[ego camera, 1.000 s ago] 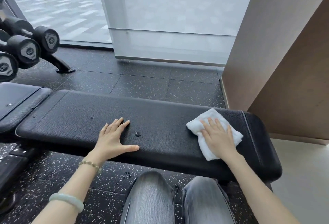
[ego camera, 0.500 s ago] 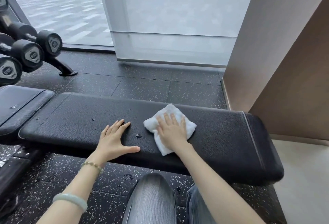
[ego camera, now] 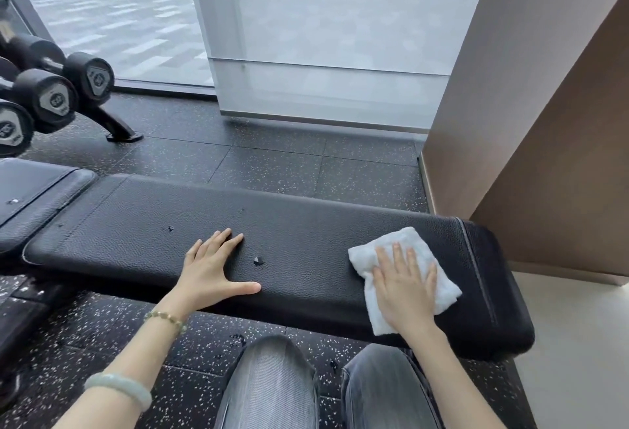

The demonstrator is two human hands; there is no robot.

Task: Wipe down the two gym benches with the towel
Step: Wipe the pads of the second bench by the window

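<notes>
Wiping black leather gym bench [ego camera: 323, 224]: my right hand [ego camera: 405, 292] flat on white folded towel [ego camera: 366, 258] at bench's right end, left hand [ego camera: 209, 270] flat mid-bench; small marks [ego camera: 258, 261] unwiped.

The gym bench [ego camera: 323, 234] pad is black leather-look upholstery with a pebbled grain and a faint sheen, nicked in a few small spots. The towel [ego camera: 366, 258] is white terry cloth, nubby and matt. The floor [ego camera: 272, 166] is matt black rubber tile flecked with white. The dumbbells [ego camera: 90, 83] have dull black heads. The bangle [ego camera: 119, 391] is glossy pale green.
</notes>
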